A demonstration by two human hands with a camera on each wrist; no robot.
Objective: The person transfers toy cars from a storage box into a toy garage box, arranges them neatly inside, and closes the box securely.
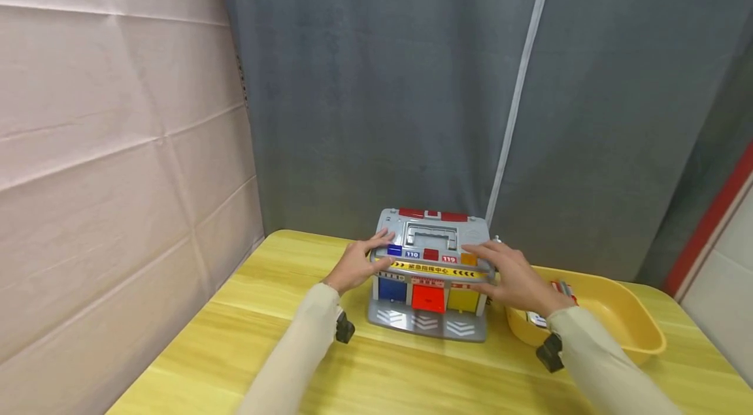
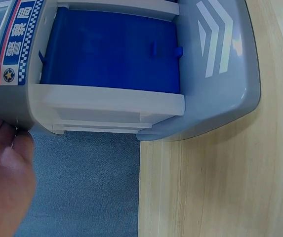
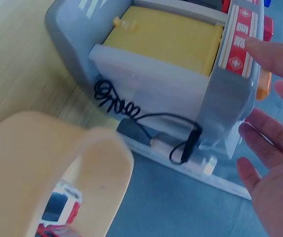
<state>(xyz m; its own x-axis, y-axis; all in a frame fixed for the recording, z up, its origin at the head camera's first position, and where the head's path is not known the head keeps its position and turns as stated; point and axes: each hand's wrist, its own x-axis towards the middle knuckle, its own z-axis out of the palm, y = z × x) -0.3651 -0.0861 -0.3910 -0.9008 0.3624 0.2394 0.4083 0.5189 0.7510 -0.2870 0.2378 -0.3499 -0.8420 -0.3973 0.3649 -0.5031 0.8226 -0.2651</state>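
Observation:
A toy rescue-station garage (image 1: 432,242) with a grey roof stands on the table, its front facing me. Its blue door (image 2: 114,52), red door (image 1: 428,298) and yellow door (image 3: 166,39) are down. My left hand (image 1: 355,265) holds the left end of the roof, thumb at the front edge and fingers against the side, as the left wrist view shows. My right hand (image 1: 518,276) is at the right end, fingers spread and loosely bent; one fingertip meets the red sign (image 3: 239,42) in the right wrist view, while the other fingers lie beside the roof's side.
A yellow basin (image 1: 618,310) stands to the right, holding a white-and-red toy vehicle (image 3: 60,205). A coiled black cord (image 3: 116,101) hangs at the garage's right side. Behind the wooden table (image 1: 235,336) hangs a grey curtain (image 1: 376,88); a pale cloth wall (image 1: 117,173) is at left.

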